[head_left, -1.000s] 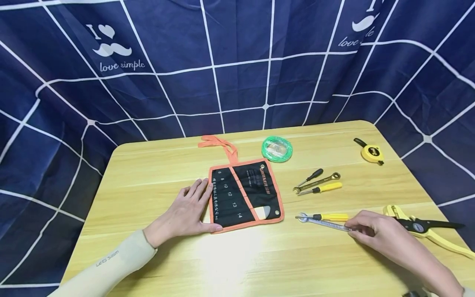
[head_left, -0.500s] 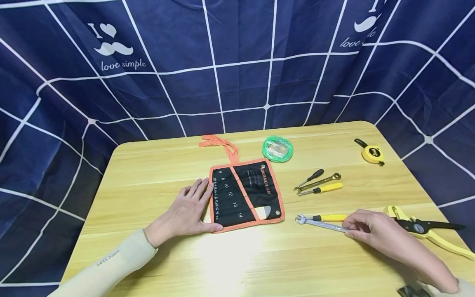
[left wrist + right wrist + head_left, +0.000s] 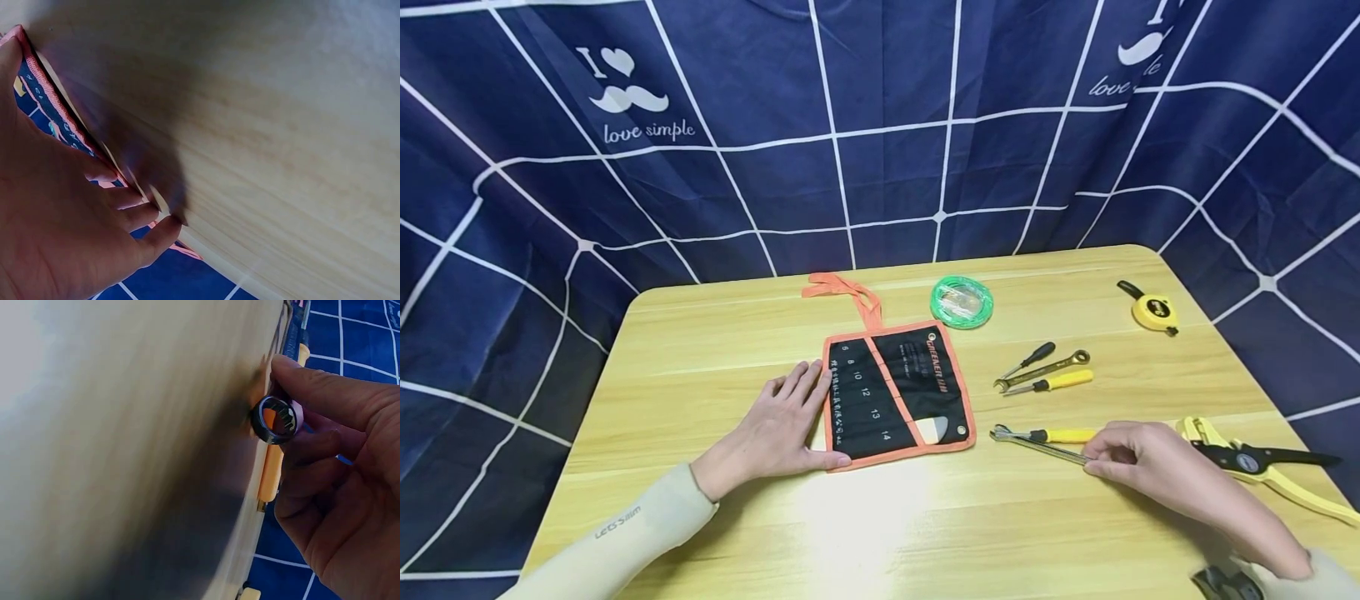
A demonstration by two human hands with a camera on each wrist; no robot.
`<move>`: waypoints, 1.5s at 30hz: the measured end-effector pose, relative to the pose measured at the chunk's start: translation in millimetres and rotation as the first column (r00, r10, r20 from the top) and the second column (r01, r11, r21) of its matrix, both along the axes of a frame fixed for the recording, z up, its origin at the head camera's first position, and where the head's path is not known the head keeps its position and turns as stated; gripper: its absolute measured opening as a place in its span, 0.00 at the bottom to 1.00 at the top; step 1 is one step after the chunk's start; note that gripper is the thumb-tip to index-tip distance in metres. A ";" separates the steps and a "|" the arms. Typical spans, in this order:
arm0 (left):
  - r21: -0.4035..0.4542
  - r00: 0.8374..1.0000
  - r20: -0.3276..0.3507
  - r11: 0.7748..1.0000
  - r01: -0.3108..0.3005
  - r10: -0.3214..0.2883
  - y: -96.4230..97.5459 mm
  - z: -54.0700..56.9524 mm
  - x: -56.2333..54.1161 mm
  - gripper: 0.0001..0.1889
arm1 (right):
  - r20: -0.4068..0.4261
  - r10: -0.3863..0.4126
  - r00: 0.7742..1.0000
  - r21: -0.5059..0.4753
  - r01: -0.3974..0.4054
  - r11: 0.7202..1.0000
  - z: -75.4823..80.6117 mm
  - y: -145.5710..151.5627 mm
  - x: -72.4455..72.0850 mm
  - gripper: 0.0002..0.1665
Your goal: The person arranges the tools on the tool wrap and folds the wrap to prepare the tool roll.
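My left hand (image 3: 778,425) rests with fingers straight on the left edge of a black tool pouch (image 3: 917,367) with orange trim and numbered pockets. In the left wrist view, the fingertips of that hand (image 3: 69,219) lie along the pouch's orange edge (image 3: 47,81). To the pouch's right, my right hand (image 3: 1138,458) pinches one end of a silver combination wrench (image 3: 1048,447), its open end toward the pouch. The wrench's toothed ring end (image 3: 257,428) pokes out beside the thumb in the right wrist view. Just behind it lies a yellow-handled screwdriver (image 3: 1067,436), partly hidden by the hand.
Behind lie a black-handled screwdriver (image 3: 1037,352), a bronze wrench (image 3: 1052,365) and another yellow screwdriver (image 3: 1070,379). Yellow-and-black pliers (image 3: 1247,458) sit right of my right hand. A green wire coil (image 3: 940,302) and tape measure (image 3: 1153,312) are farther back. Blue curtain surrounds the table.
My right hand has moved slightly left with the wrench, which has turned from lying flat to more edge-on. The left hand and pouch have stayed put.
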State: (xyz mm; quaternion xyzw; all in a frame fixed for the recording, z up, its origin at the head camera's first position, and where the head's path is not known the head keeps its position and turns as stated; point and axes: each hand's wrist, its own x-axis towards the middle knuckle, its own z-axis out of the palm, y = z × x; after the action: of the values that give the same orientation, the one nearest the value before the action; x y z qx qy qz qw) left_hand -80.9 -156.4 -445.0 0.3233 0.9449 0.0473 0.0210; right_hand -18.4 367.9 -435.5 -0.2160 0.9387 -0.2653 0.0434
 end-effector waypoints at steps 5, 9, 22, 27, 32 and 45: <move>0.001 1.000 -0.016 1.000 0.006 -0.006 -0.2 -0.6 1.5 0.68 | 0.023 0.022 1.000 -0.037 -0.021 0.999 1.8 -2.9 -2.5 0.13; 0.001 0.999 -0.030 1.000 0.010 -0.010 -0.4 -0.8 2.6 0.68 | 0.026 0.022 0.999 -0.037 -0.021 0.999 3.4 -6.8 -2.5 0.12; 0.013 0.999 -0.036 1.000 0.003 -0.003 -2.0 -2.3 3.2 0.68 | 0.064 0.050 0.997 -0.105 -0.043 0.993 14.0 -14.8 -6.1 0.12; 0.017 1.000 -0.024 1.000 0.000 0.000 -2.2 -1.6 2.6 0.68 | 0.091 0.058 0.994 -0.169 -0.042 0.985 16.6 -19.0 -10.4 0.11; 0.019 1.000 -0.018 1.000 -0.005 0.005 -2.1 -2.0 1.9 0.68 | 0.080 0.057 0.995 -0.184 -0.042 0.982 15.7 -24.3 -18.1 0.12; 0.042 1.000 0.023 0.999 0.012 -0.013 -4.7 0.3 -0.8 0.66 | 0.123 0.041 0.991 -0.175 -0.019 0.984 27.4 -52.2 -41.0 0.03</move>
State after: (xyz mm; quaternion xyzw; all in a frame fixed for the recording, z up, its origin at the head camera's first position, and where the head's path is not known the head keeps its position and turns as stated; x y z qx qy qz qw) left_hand -81.6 -161.1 -444.7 0.3290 0.9413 0.0707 0.0257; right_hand -59.4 315.7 -408.0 -0.2160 0.9039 -0.3585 0.0879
